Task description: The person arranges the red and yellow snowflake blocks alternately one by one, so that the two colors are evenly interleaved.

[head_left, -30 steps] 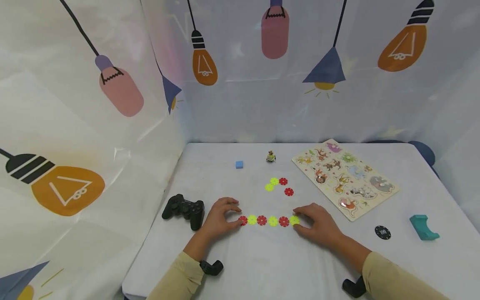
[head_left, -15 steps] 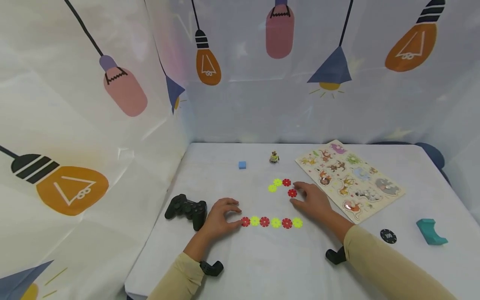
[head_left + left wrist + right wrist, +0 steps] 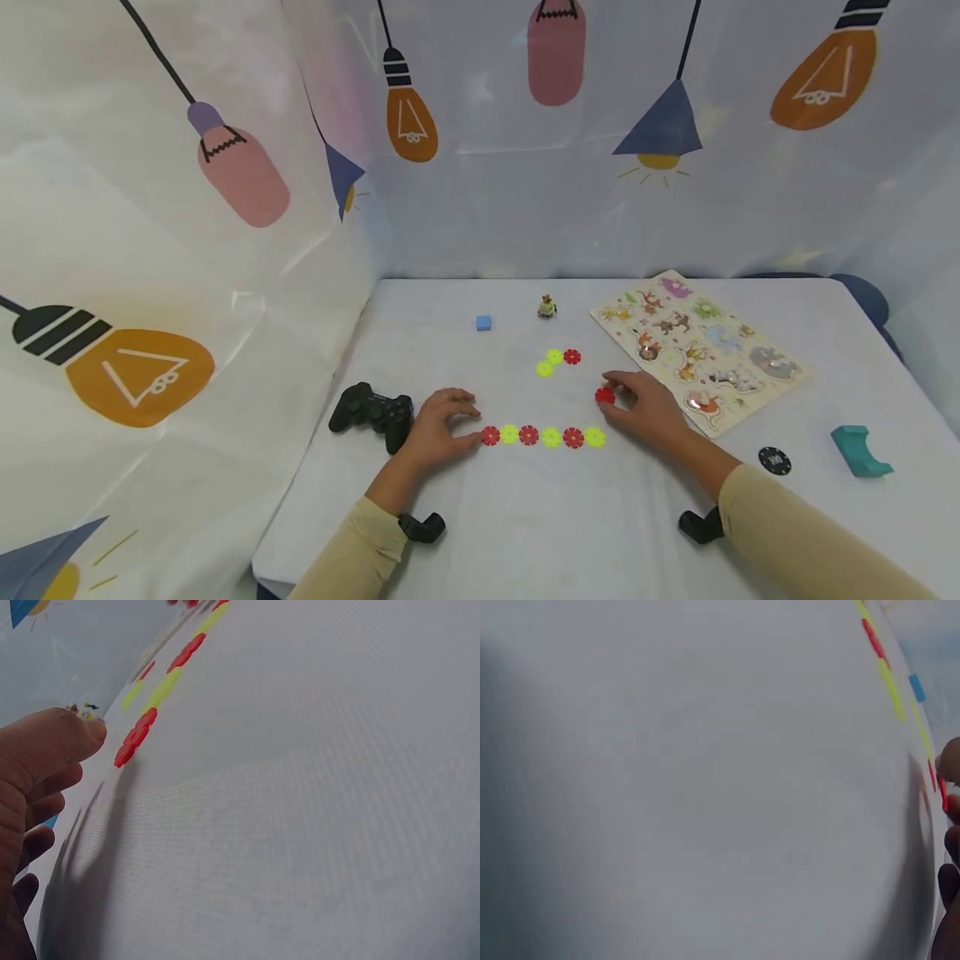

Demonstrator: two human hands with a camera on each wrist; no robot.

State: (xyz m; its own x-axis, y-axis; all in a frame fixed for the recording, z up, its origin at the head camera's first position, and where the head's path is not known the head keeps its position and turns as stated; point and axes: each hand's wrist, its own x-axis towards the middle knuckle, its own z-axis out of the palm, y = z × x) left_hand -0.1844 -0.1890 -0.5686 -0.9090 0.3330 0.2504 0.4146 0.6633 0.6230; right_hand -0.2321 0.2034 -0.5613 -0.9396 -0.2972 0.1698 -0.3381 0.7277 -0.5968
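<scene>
- Right hand point(image 3: 651, 406) pinches a red disc point(image 3: 604, 396) at 1 o'clock from the disc row point(image 3: 542, 436) on the bench point(image 3: 525, 517); light, stiff, thin, best held by its rim
- Left hand point(image 3: 435, 429), fingers relaxed, touches the row's 9 o'clock end

bright even light, soft shadows; head view edge-warped, right wrist view blurred.

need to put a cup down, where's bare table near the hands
Bare cloth lies along the near edge, below the disc row and between the two sleeves. More lies left of the blue cube, behind the gamepad. It is crowded between the right hand, the puzzle board and the loose discs.
</scene>
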